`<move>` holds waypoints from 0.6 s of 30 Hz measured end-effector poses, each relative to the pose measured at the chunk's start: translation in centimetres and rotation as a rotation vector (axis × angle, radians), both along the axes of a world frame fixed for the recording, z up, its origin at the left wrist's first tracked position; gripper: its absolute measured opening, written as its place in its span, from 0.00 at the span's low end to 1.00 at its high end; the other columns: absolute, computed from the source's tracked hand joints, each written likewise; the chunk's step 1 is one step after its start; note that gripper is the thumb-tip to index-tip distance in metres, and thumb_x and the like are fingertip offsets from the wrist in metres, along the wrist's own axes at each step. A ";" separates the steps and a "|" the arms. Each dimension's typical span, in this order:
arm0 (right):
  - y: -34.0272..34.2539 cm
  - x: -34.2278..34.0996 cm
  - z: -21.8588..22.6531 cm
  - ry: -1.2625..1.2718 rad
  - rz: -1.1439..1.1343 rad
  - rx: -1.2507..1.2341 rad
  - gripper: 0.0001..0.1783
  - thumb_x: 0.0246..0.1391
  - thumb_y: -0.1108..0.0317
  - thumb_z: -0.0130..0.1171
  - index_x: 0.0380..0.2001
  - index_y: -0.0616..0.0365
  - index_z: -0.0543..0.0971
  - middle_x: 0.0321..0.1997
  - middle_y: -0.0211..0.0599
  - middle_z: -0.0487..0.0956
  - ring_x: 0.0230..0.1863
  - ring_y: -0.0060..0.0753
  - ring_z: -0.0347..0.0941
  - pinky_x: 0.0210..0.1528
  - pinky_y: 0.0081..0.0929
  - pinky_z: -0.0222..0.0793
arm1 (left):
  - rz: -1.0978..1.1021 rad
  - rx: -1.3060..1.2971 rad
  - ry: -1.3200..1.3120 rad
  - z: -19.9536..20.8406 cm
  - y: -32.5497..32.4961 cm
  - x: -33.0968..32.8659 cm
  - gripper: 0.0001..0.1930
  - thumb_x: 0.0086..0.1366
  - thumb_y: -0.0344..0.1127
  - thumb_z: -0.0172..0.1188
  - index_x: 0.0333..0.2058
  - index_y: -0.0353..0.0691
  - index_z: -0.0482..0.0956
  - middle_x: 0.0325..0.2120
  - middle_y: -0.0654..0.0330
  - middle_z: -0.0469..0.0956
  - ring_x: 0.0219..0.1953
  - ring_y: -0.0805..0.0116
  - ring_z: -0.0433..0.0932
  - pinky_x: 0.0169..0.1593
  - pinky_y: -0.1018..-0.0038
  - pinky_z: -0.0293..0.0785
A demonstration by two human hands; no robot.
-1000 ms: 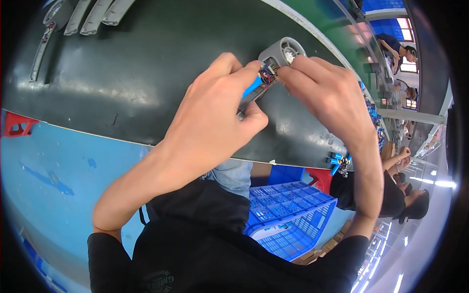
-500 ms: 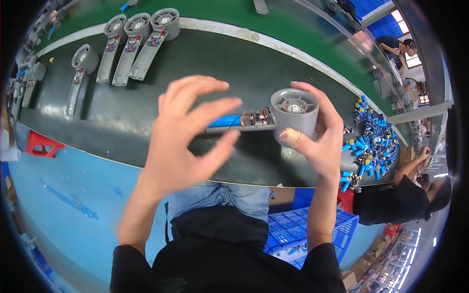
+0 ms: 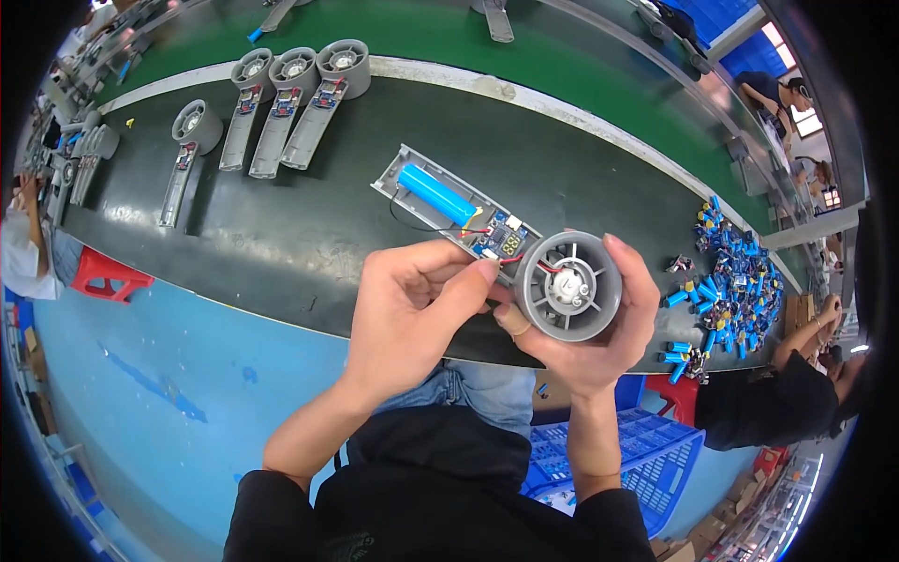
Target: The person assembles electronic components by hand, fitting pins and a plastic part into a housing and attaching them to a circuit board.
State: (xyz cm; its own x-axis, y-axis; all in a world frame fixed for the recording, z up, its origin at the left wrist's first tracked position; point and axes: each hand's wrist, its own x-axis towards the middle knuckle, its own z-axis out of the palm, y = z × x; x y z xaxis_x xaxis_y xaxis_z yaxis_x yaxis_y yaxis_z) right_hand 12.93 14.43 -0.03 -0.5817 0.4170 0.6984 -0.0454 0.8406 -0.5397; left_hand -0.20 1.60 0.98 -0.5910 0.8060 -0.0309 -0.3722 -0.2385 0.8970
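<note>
My right hand [image 3: 609, 351] grips the round head of a grey handheld fan [image 3: 599, 253], fingers wrapped around its ring with the motor and blades facing up. The open handle shell points up and left. Inside it lie a blue cylindrical battery [image 3: 437, 195] and a small circuit board [image 3: 503, 239] with a digit display. Thin red and black wires run along them. My left hand [image 3: 403, 309] is closed on the handle by the head, thumb at the board's near edge beside the red wire. Its other fingers are partly hidden under the shell.
Several similar grey fan halves [image 3: 309, 131] lie at the back left of the dark green table [image 3: 281, 225]. A heap of blue batteries with boards [image 3: 735, 281] is at the right. A blue plastic basket [image 3: 655, 468] stands below the table edge; red stools and co-workers are at both sides.
My left hand has come down and right, closing on the handle near the head. The fan has tilted toward me, its handle now pointing up and left, with the board in view.
</note>
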 end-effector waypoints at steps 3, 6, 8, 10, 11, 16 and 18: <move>0.3 0.0 -0.6 0.022 0.037 0.001 0.54 0.30 0.63 0.86 0.60 0.64 0.65 0.48 0.51 0.80 0.45 0.39 0.82 0.49 0.33 0.79 | -0.039 -0.024 0.051 -0.4 -0.3 -0.2 0.09 0.70 0.27 0.58 0.39 0.24 0.82 0.32 0.55 0.85 0.36 0.75 0.82 0.42 0.79 0.78; 1.1 0.2 -0.6 0.012 0.085 0.080 0.54 0.30 0.63 0.86 0.60 0.64 0.65 0.48 0.56 0.80 0.44 0.41 0.83 0.47 0.35 0.81 | -0.015 -0.011 -0.016 -0.5 -0.2 0.0 0.08 0.68 0.25 0.58 0.36 0.23 0.82 0.31 0.53 0.85 0.35 0.76 0.82 0.40 0.79 0.78; 1.5 0.5 -0.4 0.000 0.114 0.151 0.54 0.29 0.63 0.86 0.60 0.64 0.65 0.49 0.59 0.80 0.43 0.41 0.83 0.46 0.36 0.82 | -0.011 0.007 -0.038 -0.6 -0.2 0.0 0.07 0.66 0.23 0.59 0.35 0.22 0.82 0.31 0.52 0.85 0.34 0.76 0.82 0.39 0.80 0.78; 1.7 0.8 -0.1 -0.023 0.148 0.215 0.54 0.29 0.61 0.87 0.59 0.64 0.66 0.50 0.61 0.79 0.43 0.42 0.84 0.45 0.36 0.83 | -0.015 -0.018 -0.050 -0.3 -0.4 0.1 0.07 0.66 0.22 0.59 0.35 0.22 0.82 0.31 0.52 0.85 0.34 0.76 0.82 0.39 0.80 0.78; 1.6 0.7 -0.1 -0.025 0.148 0.214 0.54 0.29 0.61 0.87 0.59 0.64 0.66 0.50 0.61 0.79 0.43 0.42 0.84 0.45 0.36 0.83 | -0.019 -0.041 -0.056 -0.2 -0.4 0.1 0.07 0.65 0.22 0.58 0.34 0.22 0.82 0.30 0.52 0.86 0.34 0.76 0.82 0.39 0.80 0.78; 1.4 0.8 0.1 -0.031 0.113 0.303 0.53 0.29 0.61 0.87 0.58 0.65 0.67 0.49 0.60 0.80 0.43 0.44 0.84 0.46 0.38 0.83 | 0.002 -0.097 -0.063 0.1 -0.2 0.5 0.08 0.64 0.24 0.57 0.33 0.24 0.82 0.29 0.56 0.85 0.32 0.77 0.80 0.38 0.80 0.75; 1.1 0.6 0.0 -0.052 0.083 0.216 0.52 0.30 0.63 0.86 0.59 0.66 0.68 0.48 0.57 0.81 0.44 0.42 0.83 0.47 0.36 0.82 | 0.008 -0.139 -0.069 0.1 0.0 0.4 0.09 0.63 0.25 0.55 0.31 0.25 0.83 0.28 0.59 0.84 0.31 0.77 0.79 0.37 0.80 0.73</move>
